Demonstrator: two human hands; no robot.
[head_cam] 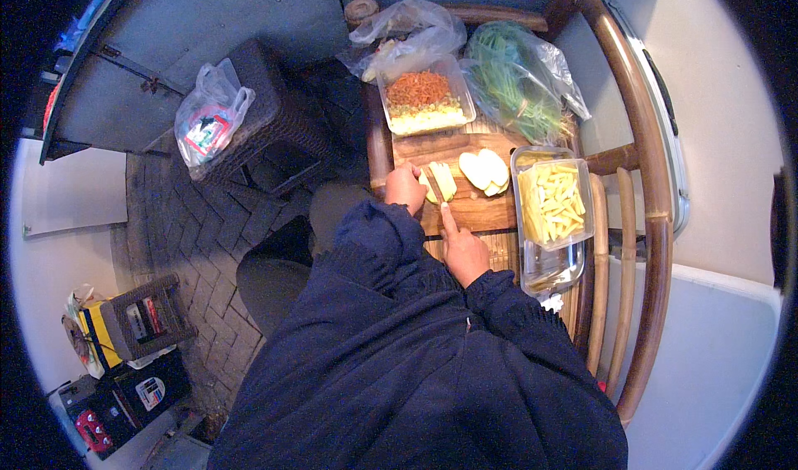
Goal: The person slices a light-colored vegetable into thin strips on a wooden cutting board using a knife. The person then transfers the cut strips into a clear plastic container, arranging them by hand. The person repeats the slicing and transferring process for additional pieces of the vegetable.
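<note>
On a wooden cutting board (480, 211), my left hand (406, 186) grips the left side of a stack of pale potato slices (444, 178). My right hand (464, 249) holds a knife (435, 186), its index finger stretched along the back of the blade. The blade lies across the stack, and the handle is hidden in my palm. Right of the stack rests a pile of wider potato slices (484, 169). A clear plastic container of cut potato sticks (555, 202) sits on a larger clear tray (552, 270) at the board's right edge.
Behind the board stands a plastic box of shredded carrot (424, 93) and chopped pale vegetables. Beside it lies a bag of green onions (514, 74). A bamboo armrest (658, 220) borders the right. To the left, a plastic bag (212, 118) sits on a dark woven stool (268, 108).
</note>
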